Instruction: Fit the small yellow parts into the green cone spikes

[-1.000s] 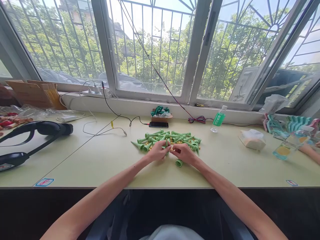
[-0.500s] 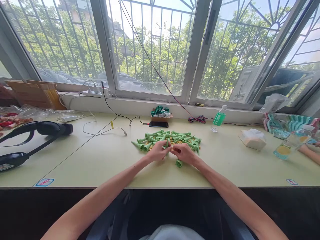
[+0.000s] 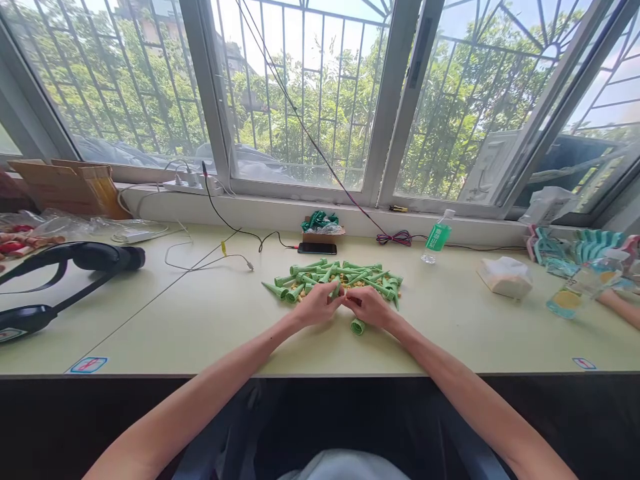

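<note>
My left hand [image 3: 318, 305] is closed around a green cone [image 3: 336, 289], tilted with its narrow end away from me. My right hand [image 3: 370, 305] meets it fingertip to fingertip in a pinch; whatever sits between those fingers is too small to make out. Just beyond both hands lies a pile of green cones [image 3: 320, 265], with small tan pieces [image 3: 301, 293] scattered among them. Below my right hand a single cone [image 3: 357, 327] lies with its round mouth toward me.
Behind the pile are a phone [image 3: 317, 249] and a small cardboard box [image 3: 324, 237] with green material. A bottle [image 3: 437, 237] and tissue pack [image 3: 506, 277] stand right. A black headset [image 3: 75, 267] and loose cables [image 3: 210, 265] lie left. Another person's arm [image 3: 620, 307] shows far right.
The cone in my left hand has tipped slightly to the right, and my left fingers have shifted a little. My right hand stays almost in place.
</note>
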Demonstrator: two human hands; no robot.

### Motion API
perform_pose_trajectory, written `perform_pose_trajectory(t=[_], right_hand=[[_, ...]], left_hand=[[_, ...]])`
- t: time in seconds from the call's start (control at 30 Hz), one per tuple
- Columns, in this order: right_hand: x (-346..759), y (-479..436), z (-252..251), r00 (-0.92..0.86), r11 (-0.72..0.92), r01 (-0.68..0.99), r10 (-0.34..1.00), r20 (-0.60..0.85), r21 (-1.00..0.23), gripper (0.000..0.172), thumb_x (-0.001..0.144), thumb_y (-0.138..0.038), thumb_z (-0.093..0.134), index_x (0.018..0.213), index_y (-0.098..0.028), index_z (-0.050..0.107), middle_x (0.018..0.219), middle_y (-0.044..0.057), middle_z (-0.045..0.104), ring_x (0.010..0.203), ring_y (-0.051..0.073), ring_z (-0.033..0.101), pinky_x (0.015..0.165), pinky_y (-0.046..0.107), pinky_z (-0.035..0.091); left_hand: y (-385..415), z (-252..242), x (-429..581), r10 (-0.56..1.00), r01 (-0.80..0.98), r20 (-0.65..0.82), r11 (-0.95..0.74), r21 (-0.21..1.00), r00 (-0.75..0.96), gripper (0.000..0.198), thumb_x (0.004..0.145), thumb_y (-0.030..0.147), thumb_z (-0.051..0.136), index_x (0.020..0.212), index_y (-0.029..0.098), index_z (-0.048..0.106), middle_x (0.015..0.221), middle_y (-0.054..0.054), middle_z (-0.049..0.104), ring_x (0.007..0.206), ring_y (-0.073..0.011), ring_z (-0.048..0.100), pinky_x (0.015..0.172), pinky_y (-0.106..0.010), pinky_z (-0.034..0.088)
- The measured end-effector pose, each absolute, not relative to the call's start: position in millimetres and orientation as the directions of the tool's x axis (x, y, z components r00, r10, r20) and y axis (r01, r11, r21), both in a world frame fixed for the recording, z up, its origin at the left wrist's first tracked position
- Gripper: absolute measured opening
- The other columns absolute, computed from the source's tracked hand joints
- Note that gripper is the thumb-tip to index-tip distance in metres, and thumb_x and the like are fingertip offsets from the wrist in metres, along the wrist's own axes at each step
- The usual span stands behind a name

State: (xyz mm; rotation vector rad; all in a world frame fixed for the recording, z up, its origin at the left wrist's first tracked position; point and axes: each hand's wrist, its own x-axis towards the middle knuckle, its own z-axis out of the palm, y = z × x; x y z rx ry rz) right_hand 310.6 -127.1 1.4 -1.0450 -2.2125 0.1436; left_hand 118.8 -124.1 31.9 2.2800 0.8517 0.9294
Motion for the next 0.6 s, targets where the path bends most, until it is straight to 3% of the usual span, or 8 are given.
perform_pose_trajectory(t=[0.4, 0.6], right_hand=[[310.5, -129.6, 6.8, -0.464, 0.669, 0.645, 0.727, 0.506, -0.370, 0.038, 0.093, -0.034, 0.045, 0.059, -0.018, 0.048, 0.053, -0.003, 0.044, 0.051, 0.010, 0.030, 0.053, 0.022, 0.025], [311.2, -129.9, 5.9, -0.445, 0.653, 0.640, 0.745, 0.497, -0.405, 0.034, 0.093, -0.034, 0.048, 0.065, -0.017, 0.055, 0.055, -0.003, 0.047, 0.052, 0.009, 0.034, 0.054, 0.021, 0.028]], left_hand=[[-124.0, 32.1, 118.4, 0.693, 0.373, 0.418, -0.690, 0.620, 0.587, 0.020, 0.089, 0.034, 0.051, 0.085, 0.015, 0.058, 0.057, 0.004, 0.045, 0.042, -0.0069, 0.032, 0.049, -0.021, 0.028], [-122.1, 31.8, 118.8, 0.695, 0.368, 0.422, -0.688, 0.625, 0.583, 0.021, 0.089, 0.035, 0.051, 0.084, 0.015, 0.056, 0.059, 0.004, 0.048, 0.042, -0.0064, 0.032, 0.047, -0.021, 0.027]])
